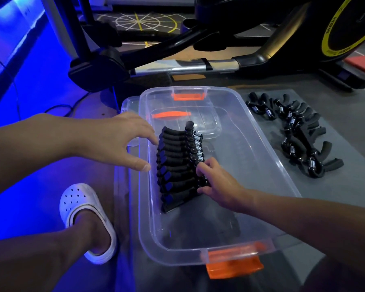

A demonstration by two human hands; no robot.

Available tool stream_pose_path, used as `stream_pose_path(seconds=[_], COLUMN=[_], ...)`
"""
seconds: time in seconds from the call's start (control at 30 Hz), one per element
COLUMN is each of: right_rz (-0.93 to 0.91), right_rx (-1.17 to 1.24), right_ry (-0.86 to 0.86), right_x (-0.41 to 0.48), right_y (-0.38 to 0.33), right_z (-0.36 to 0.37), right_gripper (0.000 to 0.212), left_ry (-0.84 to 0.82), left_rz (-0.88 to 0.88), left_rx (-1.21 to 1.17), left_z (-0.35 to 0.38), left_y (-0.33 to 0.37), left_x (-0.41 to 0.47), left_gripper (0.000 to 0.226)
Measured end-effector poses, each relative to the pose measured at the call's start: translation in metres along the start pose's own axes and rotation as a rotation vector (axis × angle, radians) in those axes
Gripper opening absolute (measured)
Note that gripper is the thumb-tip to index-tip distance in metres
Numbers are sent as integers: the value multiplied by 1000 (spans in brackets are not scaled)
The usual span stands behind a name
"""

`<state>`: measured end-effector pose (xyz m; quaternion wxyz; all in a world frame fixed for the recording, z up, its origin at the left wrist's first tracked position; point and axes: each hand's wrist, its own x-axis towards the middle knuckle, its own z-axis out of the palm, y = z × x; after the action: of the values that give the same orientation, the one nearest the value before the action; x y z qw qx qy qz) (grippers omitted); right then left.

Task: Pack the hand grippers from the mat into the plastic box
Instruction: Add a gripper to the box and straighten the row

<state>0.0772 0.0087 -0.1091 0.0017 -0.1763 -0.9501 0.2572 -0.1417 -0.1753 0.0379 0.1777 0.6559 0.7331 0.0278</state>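
A clear plastic box [268, 157] with orange latches lies on the floor. Inside it, along the left wall, stands a tight row of several black hand grippers [175, 165] with steel springs. My left hand [122, 142] hovers over the box's left rim with fingers spread, its fingertips close to the row's left side and holding nothing. My right hand [217, 182] is inside the box, its fingers curled around the near right end of the row. Several more black hand grippers [299, 131] lie loose on the grey mat [346, 123] to the right of the box.
An exercise machine [177, 49] with a black frame and a yellow-rimmed wheel stands just behind the box. My foot in a white clog [86, 220] rests on the floor left of the box. The box's clear lid [131, 123] lies under its left side.
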Motion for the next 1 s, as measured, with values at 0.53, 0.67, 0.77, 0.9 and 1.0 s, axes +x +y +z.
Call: stream_pose_path(seconds=[0.53,0.67,0.77,0.9,1.0], right_rz=[53,56,62,55,74], right_rx=[-229,-147,-92,-59,-87], right_ry=[-38,-38,-34,-22,12], right_x=[8,7,8,6,4], right_y=[0,-1,1,2,2], right_z=[3,6,4,7,7], right_gripper=[84,85,84,83,75], left_ry=[1,3,-2,-11,-14], left_rz=[-4,-2,-16,-29,-34], left_rx=[-8,-7,-25,-20,-17], left_z=[2,2,3,2,1], left_y=[-2,0,0,3,4], left_x=[-1,-2,-3,-4,-4], left_gripper=[67,69,57,56,56])
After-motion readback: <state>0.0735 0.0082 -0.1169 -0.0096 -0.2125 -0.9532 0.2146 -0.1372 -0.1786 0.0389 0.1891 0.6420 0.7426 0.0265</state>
